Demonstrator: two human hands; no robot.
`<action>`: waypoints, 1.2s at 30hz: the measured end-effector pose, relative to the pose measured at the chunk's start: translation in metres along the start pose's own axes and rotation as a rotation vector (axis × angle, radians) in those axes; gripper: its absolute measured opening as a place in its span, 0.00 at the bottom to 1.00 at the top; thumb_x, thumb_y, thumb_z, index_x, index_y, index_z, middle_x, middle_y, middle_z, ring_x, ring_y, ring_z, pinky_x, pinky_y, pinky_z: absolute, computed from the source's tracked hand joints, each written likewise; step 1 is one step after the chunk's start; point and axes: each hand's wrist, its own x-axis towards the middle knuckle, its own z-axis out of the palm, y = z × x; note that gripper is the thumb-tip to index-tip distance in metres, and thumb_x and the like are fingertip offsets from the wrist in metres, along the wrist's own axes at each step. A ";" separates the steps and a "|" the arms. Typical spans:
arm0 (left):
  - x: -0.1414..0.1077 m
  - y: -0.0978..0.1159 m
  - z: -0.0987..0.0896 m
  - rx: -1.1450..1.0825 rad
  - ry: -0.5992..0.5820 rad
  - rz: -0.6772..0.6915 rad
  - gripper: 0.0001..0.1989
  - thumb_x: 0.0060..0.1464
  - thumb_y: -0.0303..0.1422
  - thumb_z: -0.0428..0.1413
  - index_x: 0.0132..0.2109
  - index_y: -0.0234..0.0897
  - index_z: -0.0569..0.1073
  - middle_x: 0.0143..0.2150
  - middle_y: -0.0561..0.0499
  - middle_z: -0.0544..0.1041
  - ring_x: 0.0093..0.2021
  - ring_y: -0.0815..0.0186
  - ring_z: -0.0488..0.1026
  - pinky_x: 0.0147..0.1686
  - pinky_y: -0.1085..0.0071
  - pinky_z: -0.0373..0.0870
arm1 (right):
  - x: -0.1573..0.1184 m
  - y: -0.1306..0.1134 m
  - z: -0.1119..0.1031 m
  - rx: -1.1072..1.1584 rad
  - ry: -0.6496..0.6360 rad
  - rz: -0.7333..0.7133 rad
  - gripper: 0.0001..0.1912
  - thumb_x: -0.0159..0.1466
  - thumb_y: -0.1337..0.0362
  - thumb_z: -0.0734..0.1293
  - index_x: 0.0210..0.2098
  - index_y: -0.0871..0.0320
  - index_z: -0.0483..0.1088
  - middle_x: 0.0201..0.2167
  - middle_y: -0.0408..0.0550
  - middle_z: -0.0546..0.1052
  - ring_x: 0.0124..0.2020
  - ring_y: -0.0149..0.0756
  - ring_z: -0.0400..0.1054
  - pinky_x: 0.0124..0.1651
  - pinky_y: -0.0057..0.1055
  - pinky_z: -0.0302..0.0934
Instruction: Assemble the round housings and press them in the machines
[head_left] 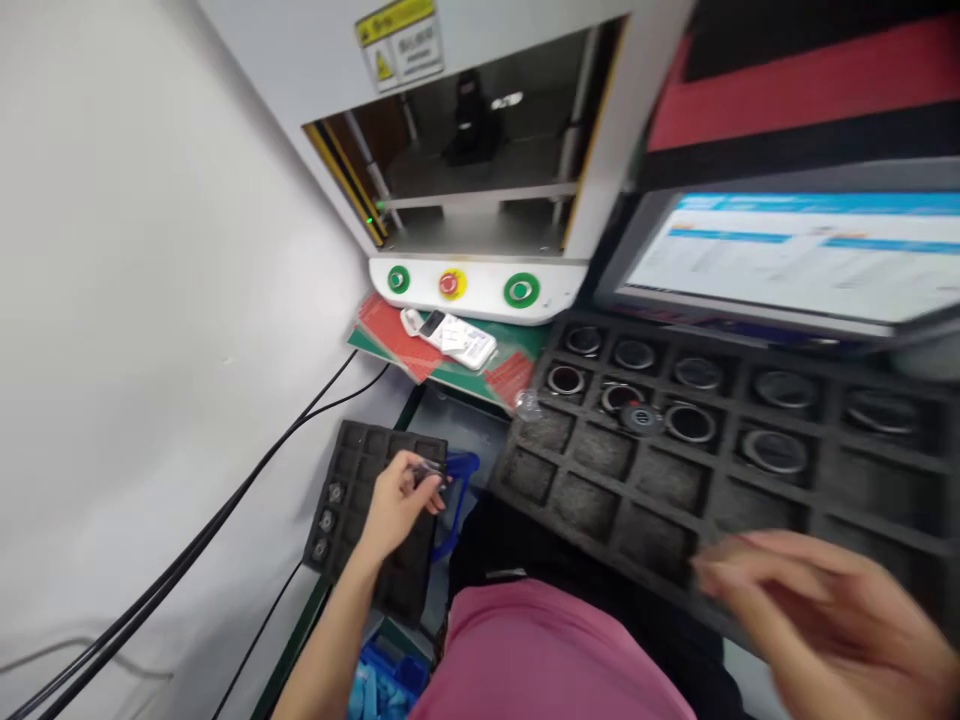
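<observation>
My left hand (403,502) is closed around a small dark part (429,474), mostly hidden by the fingers, above the smaller black foam tray (358,436). A few small metallic pieces (327,520) sit in that tray's left cells. Over the front right of the large black foam tray (541,455), my right hand (817,600) is blurred, with thumb and fingertips pinched together. Whether anything is between them cannot be made out. Round watch-like pieces (691,423) fill the large tray's back two rows. A dark disc (642,418) lies across a divider there.
Behind stands a white machine with a row of buttons (448,285) and an opening (480,160). A white handheld device (465,341) lies on the green mat (514,338). A monitor (795,250) is at back right. Black cables (247,490) run along the left wall.
</observation>
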 end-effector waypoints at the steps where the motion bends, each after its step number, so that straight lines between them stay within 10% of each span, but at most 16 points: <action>1: -0.004 0.022 0.021 -0.024 -0.072 0.072 0.08 0.55 0.33 0.61 0.38 0.35 0.71 0.25 0.56 0.77 0.22 0.69 0.75 0.24 0.75 0.74 | 0.003 -0.003 0.004 -0.071 -0.004 -0.111 0.13 0.59 0.58 0.76 0.40 0.52 0.72 0.25 0.45 0.77 0.25 0.38 0.73 0.31 0.32 0.72; 4: -0.021 0.076 0.076 -0.069 -0.281 0.248 0.05 0.49 0.31 0.62 0.34 0.35 0.74 0.24 0.55 0.78 0.22 0.69 0.77 0.23 0.78 0.73 | 0.013 -0.017 0.011 -0.229 -0.037 -0.372 0.19 0.61 0.61 0.74 0.49 0.53 0.68 0.36 0.48 0.80 0.36 0.42 0.77 0.40 0.37 0.74; 9: -0.041 0.113 0.118 -0.063 -0.533 0.505 0.03 0.51 0.29 0.61 0.35 0.34 0.77 0.22 0.54 0.78 0.22 0.68 0.78 0.23 0.80 0.72 | 0.021 -0.041 0.002 -0.100 -0.039 -0.353 0.20 0.64 0.67 0.70 0.53 0.53 0.62 0.34 0.45 0.80 0.35 0.35 0.78 0.40 0.30 0.74; 15: -0.043 0.118 0.127 -0.013 -0.528 0.527 0.03 0.53 0.29 0.60 0.32 0.35 0.76 0.23 0.54 0.78 0.22 0.68 0.79 0.22 0.82 0.71 | 0.015 -0.045 -0.005 0.032 0.117 -0.309 0.21 0.63 0.73 0.71 0.52 0.53 0.64 0.28 0.38 0.77 0.32 0.29 0.75 0.43 0.23 0.71; 21: -0.038 0.123 0.119 0.122 -0.573 0.511 0.05 0.54 0.29 0.58 0.33 0.33 0.77 0.24 0.52 0.77 0.23 0.67 0.78 0.23 0.80 0.71 | 0.018 -0.047 -0.021 -0.027 0.010 -0.180 0.12 0.66 0.68 0.69 0.48 0.52 0.66 0.29 0.39 0.78 0.31 0.28 0.76 0.40 0.19 0.72; 25: -0.030 0.120 0.116 0.158 -0.501 0.467 0.05 0.55 0.31 0.58 0.33 0.34 0.74 0.21 0.53 0.76 0.21 0.67 0.78 0.22 0.79 0.71 | 0.023 -0.047 -0.038 -0.102 0.232 -0.266 0.13 0.63 0.73 0.69 0.46 0.53 0.69 0.31 0.40 0.77 0.30 0.27 0.75 0.40 0.17 0.72; 31: -0.031 0.121 0.132 0.149 -0.540 0.530 0.07 0.57 0.34 0.58 0.35 0.34 0.76 0.24 0.51 0.78 0.23 0.66 0.78 0.24 0.78 0.71 | 0.025 -0.039 -0.023 -0.180 -0.004 -0.339 0.19 0.65 0.69 0.68 0.55 0.55 0.63 0.35 0.43 0.78 0.34 0.30 0.77 0.44 0.23 0.73; 36: -0.025 0.116 0.148 -0.236 -0.749 0.230 0.24 0.52 0.52 0.61 0.38 0.32 0.77 0.23 0.49 0.78 0.23 0.65 0.77 0.26 0.74 0.75 | 0.017 -0.035 -0.021 -0.233 0.050 -0.463 0.12 0.65 0.76 0.64 0.45 0.55 0.66 0.30 0.42 0.77 0.28 0.31 0.74 0.33 0.23 0.72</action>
